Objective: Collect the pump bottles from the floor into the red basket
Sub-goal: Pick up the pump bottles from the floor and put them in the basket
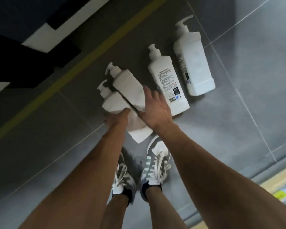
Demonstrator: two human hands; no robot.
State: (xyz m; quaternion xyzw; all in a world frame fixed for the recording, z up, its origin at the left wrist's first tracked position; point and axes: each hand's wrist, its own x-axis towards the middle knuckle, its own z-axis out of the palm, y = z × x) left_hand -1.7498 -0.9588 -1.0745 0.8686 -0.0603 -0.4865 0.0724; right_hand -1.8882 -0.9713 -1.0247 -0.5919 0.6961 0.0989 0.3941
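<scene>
I am at the pick-up step, bent over four white pump bottles lying on the grey tile floor [238, 129] just beyond my shoes [155, 164]. My left hand [116, 119] is curled around the body of the nearest bottle [112, 103]. My right hand [155, 108] is spread open, fingers reaching over the second bottle [129, 85] right beside it. Both arms stretch straight down. The labelled bottle [168, 83] and the big bottle [193, 63] lie farther right, untouched. The red basket is out of sight, so next I think I must close my right hand, lift both and find it.
</scene>
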